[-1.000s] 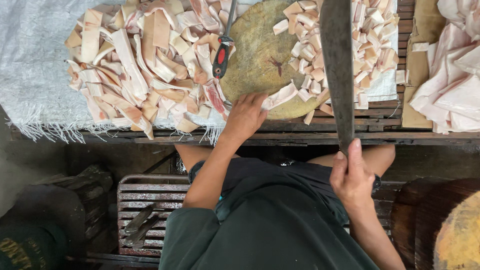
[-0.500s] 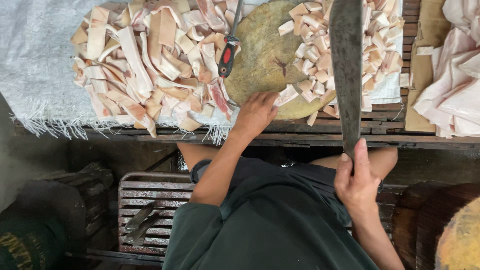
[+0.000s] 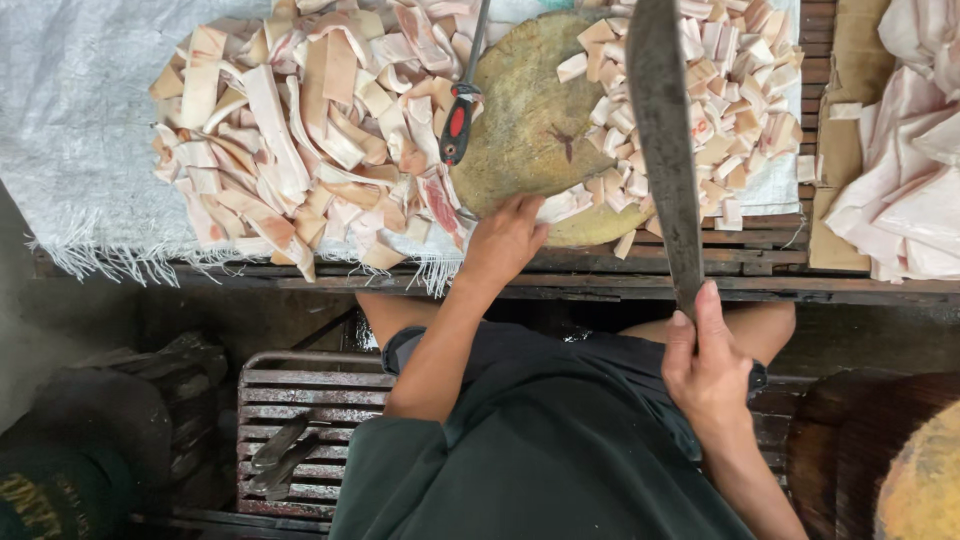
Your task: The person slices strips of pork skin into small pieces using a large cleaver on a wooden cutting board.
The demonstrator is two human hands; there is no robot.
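My right hand [image 3: 706, 362] grips the handle of a long cleaver [image 3: 662, 140], its dark blade raised over the round wooden chopping block [image 3: 520, 120]. My left hand [image 3: 505, 238] rests at the block's near edge, fingers on a pale strip of pork skin [image 3: 565, 203]. A heap of long pork skin strips [image 3: 300, 130] lies left of the block. Small cut pieces [image 3: 735, 110] are piled on its right side. A knife sharpener with a red and black handle [image 3: 458, 120] lies across the block's left rim.
A white woven sack [image 3: 70, 130] covers the slatted wooden bench [image 3: 620, 285]. Large pale slabs of meat [image 3: 900, 200] lie on cardboard at the right. Below are a metal crate [image 3: 300, 400], dark bags [image 3: 90, 430] and another round block [image 3: 920, 480].
My left hand has slid slightly right along the block's edge onto the strip. The cleaver stays raised, with the view shifted a little.
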